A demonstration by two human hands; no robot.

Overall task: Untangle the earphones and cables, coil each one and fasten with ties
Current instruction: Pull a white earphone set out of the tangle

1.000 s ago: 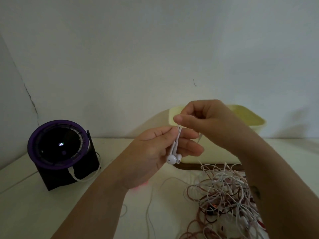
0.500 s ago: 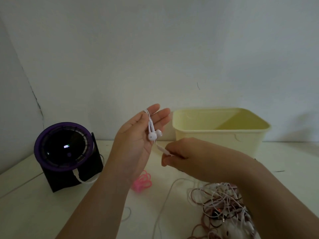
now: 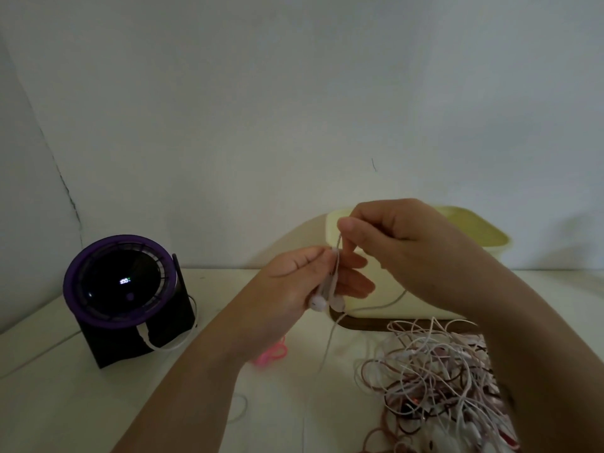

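White earphones (image 3: 322, 302) were held above the counter (image 3: 98, 403), in front of a yellow tub (image 3: 483, 240). The buds were gripped in the left hand (image 3: 294, 289), the stems laid across its part-curled fingers (image 3: 353, 284). The lead (image 3: 328, 346) was pinched directly above by the thumb and forefinger of the right hand (image 3: 408, 243), whose other fingers were clenched.

The long axis of the held stretch was near vertical, with the buds at the bottom and the pinch at the top. Whether the hands touched could not be told. From the buds, slack lead dropped to the counter just beside the tangled pile (image 3: 438, 377).

Judgement: coiling was barely begun. The next wrap was taken to depend on the right hand, nearer the slack, carrying it round the left fingers. Pink ties (image 3: 271, 354) lay below the left wrist.
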